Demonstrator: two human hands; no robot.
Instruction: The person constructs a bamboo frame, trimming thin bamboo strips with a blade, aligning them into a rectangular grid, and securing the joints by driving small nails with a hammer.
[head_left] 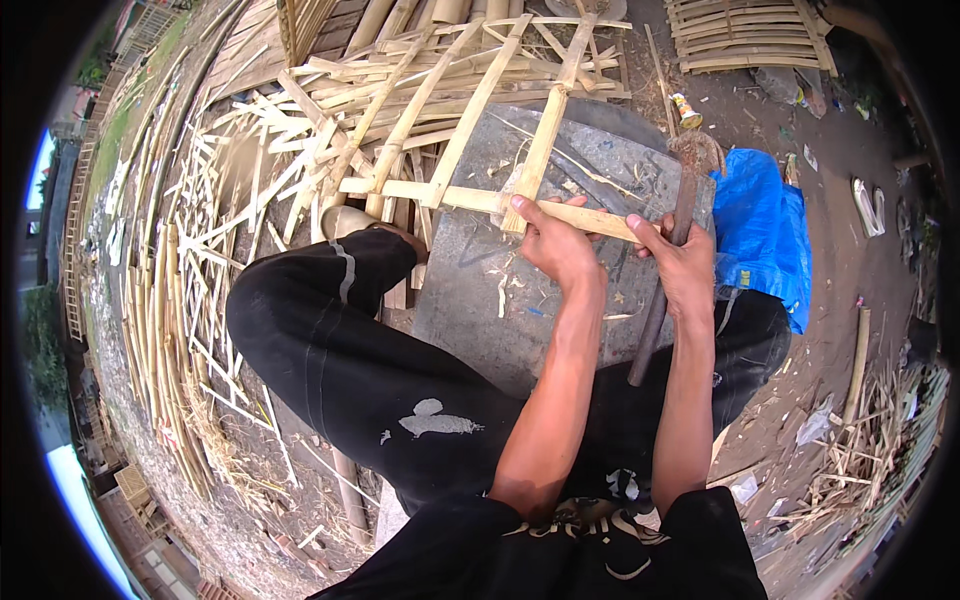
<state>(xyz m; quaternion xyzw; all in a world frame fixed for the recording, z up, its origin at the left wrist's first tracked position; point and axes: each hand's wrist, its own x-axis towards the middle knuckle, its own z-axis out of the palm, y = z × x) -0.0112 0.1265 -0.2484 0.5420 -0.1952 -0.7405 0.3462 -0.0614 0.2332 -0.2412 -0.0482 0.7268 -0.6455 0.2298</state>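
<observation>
A ladder-like frame of split bamboo (pixel 486 105) reaches from over the grey slab (pixel 470 330) to the far side. Several uprights meet its near crosspiece (pixel 420 191). My left hand (pixel 562 245) is closed round the crosspiece beside the rightmost upright, with its thumb on top. At the crosspiece's right end, my right hand (pixel 682 262) pinches the tip between thumb and fingers. A dark, rusty-looking rod (pixel 648 335) passes beneath the right palm; whether the fingers also grip it is hidden. Wood shavings lie on the slab under both hands.
Loose bamboo strips (pixel 290 150) are heaped at the far left. A blue plastic sheet (pixel 755 215) lies by my right knee. Another slatted bamboo panel (pixel 750 35) rests at the far right, and offcuts (pixel 880 450) are piled at the near right.
</observation>
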